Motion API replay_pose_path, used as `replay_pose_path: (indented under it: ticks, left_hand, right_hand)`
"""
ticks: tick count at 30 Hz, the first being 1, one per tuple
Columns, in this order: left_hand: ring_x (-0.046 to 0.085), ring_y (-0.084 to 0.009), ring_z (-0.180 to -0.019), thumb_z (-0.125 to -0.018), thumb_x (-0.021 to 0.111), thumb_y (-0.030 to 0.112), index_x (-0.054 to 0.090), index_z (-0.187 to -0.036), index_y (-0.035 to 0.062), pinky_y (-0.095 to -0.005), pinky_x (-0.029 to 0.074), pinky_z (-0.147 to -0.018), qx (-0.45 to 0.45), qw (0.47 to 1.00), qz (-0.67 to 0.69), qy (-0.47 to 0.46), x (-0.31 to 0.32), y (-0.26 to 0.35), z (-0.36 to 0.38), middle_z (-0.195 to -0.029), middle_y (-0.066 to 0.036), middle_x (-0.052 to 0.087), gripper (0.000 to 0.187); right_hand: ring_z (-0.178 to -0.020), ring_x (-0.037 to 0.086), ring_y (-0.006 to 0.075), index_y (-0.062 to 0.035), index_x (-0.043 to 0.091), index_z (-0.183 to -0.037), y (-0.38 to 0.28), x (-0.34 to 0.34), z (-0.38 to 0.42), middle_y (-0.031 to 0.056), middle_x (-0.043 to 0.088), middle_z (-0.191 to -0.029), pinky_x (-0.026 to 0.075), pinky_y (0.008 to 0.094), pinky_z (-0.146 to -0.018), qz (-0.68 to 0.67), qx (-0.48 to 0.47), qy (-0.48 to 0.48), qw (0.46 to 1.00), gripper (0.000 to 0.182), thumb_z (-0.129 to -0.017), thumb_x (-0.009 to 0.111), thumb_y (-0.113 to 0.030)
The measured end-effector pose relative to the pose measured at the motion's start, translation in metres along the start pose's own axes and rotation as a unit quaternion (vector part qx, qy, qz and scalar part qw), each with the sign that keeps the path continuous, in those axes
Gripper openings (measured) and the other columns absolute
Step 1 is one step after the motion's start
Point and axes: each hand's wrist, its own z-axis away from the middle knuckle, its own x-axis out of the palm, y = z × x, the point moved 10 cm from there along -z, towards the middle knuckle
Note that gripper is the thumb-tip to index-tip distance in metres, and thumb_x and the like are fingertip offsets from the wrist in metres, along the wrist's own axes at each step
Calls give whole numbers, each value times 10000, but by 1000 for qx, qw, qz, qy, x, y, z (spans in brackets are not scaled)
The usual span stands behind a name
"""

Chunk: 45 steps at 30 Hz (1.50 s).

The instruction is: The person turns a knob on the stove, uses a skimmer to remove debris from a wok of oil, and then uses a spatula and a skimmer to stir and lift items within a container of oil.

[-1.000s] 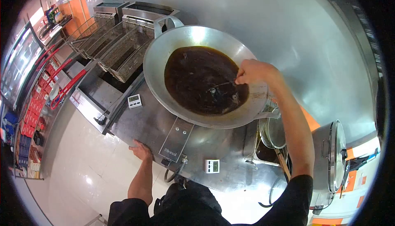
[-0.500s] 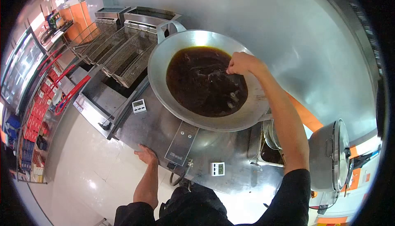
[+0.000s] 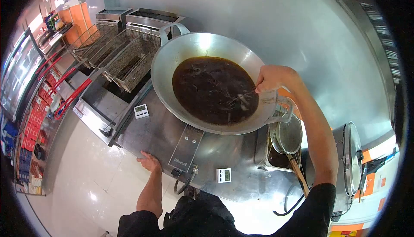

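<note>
A large metal wok point(image 3: 166, 88) holds dark brown liquid point(image 3: 207, 92) with a few pale streaks on its surface. Over the wok's right side, my right hand point(image 3: 276, 77) is closed, its fingertips pinched together just above the liquid's edge. Whatever is between those fingers, if anything, is too small or hidden to name. Low on the left, my left hand point(image 3: 149, 161) is by the front edge of the steel counter point(image 3: 142, 138), holding nothing, with its fingers stretched out.
Wire fryer baskets point(image 3: 133, 60) with red handles stand over fryers on the left. Two white timers, one left point(image 3: 141, 111) and one in front point(image 3: 224, 175), lie on the counter. A round strainer point(image 3: 290, 135) is right of the wok, and a lidded pot point(image 3: 345, 163) stands farther right.
My right hand has moved right and slightly down, from over the liquid to its right edge. Pale streaks on the liquid have shifted. My left hand stays by the counter edge.
</note>
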Motion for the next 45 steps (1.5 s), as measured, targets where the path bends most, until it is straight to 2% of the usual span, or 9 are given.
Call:
replay_pose_path:
  ticks: [5,14,20,24,28,32,35,40,45]
  left_hand:
    - [552,-499,-926,-923,375,513,341,-1188,-99,-537,427,-807,15,1000,16,9,-3,4,3,-973,-362,561,668]
    - [550,-508,-913,-927,380,494,330,-1185,-100,-545,425,-800,-10,1000,13,-6,2,-1,-1,-965,-372,556,650]
    - [551,-508,-917,-928,383,495,321,-1210,-101,-540,429,-801,-15,1000,-16,2,-2,1,2,-959,-373,558,662]
    - [552,-507,-925,-920,384,519,330,-1195,-95,-548,434,-795,15,1000,22,2,-1,3,3,-992,-369,549,675]
    - [562,-489,-924,-909,383,553,322,-1198,-94,-537,455,-809,18,999,39,-16,1,2,5,-1017,-359,542,711]
    - [563,-480,-925,-906,377,566,304,-1201,-87,-520,474,-813,8,999,20,-34,11,-10,-5,-1014,-356,540,720]
    - [560,-482,-929,-903,373,575,289,-1203,-83,-521,480,-809,8,998,36,-56,8,-3,4,-1026,-354,534,728]
    - [563,-467,-955,-879,388,603,329,-1151,-60,-537,470,-843,-44,998,17,-52,4,-2,9,-1046,-346,534,719]
    - [562,-475,-936,-891,373,594,319,-1144,-63,-539,469,-825,-22,998,23,-53,6,-4,4,-1015,-349,540,706]
  right_hand:
    - [-873,650,265,-118,707,-983,-15,-2,-25,122,691,-926,496,377,-768,-40,-51,66,996,315,-731,684,-305]
    - [-857,644,250,-161,713,-984,-22,5,-58,97,694,-897,485,377,-772,-118,-129,74,982,316,-740,669,-357]
    - [-755,637,224,-151,710,-988,-10,5,-24,72,694,-827,484,375,-706,-108,-89,-15,990,347,-730,676,-382]
    - [-804,637,214,-131,697,-1028,-5,8,-38,88,696,-895,478,347,-699,-105,-66,-19,992,372,-739,680,-366]
    - [-857,646,255,-128,699,-1010,-21,2,-61,108,691,-922,488,375,-766,-94,-117,76,986,376,-740,665,-387]
    - [-895,640,313,-115,701,-981,-29,-1,-83,130,684,-935,494,397,-797,-76,-86,148,982,334,-751,662,-354]
    - [-964,629,321,-32,657,-1007,-39,-7,-74,176,656,-1014,509,427,-824,-89,-49,172,980,368,-736,672,-280]
    - [-1019,611,324,-30,649,-1016,-47,-6,-63,189,634,-1059,501,430,-855,-123,6,233,965,276,-781,607,-169]
    - [-990,627,312,-36,658,-988,-45,-2,-61,179,639,-1046,505,420,-839,-147,48,264,952,222,-806,567,-124]
